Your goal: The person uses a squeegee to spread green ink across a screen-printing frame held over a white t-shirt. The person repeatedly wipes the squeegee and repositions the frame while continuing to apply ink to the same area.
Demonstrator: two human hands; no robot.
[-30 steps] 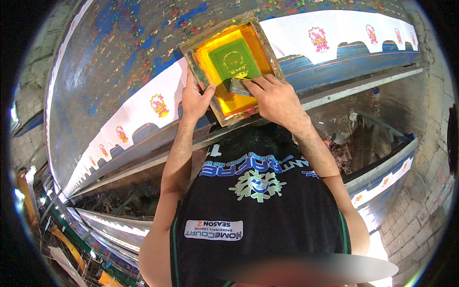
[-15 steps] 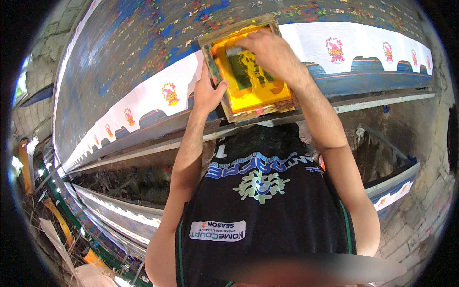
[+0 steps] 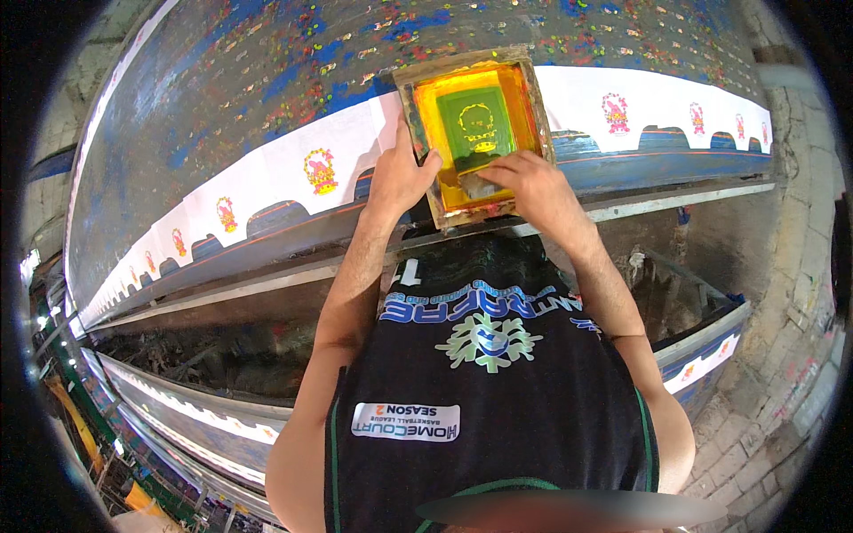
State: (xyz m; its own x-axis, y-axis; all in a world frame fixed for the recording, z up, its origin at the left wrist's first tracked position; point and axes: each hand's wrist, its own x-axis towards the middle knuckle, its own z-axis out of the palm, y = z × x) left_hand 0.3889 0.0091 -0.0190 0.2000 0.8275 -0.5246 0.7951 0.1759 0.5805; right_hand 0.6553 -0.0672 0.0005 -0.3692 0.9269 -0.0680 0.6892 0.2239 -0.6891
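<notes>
A screen-printing frame [image 3: 462, 62] of wood lies on a white printed strip [image 3: 354, 133] at the table's near edge. Its green mesh panel [image 3: 506, 129] bears a small emblem, with yellow ink around the panel. My left hand [image 3: 400, 185] grips the frame's left side, thumb on the wood and fingers along the outer edge. Inside the frame, at its near end, my right hand [image 3: 538, 191] pinches a small squeegee [image 3: 475, 185], partly covered by the fingers. Yellow ink lies around the blade.
The long grey table [image 3: 213, 115] is spattered with blue, red and yellow paint. Red and yellow emblems repeat along the strip to both sides. A metal rail [image 3: 675, 201] runs along the near edge. Another table with a printed strip [image 3: 711, 364] stands behind me, beside a paved floor [image 3: 737, 444].
My right hand has pulled the squeegee from the frame's far end to its near end. The thick yellow ink is off the panel, baring the emblem. My left hand keeps its grip.
</notes>
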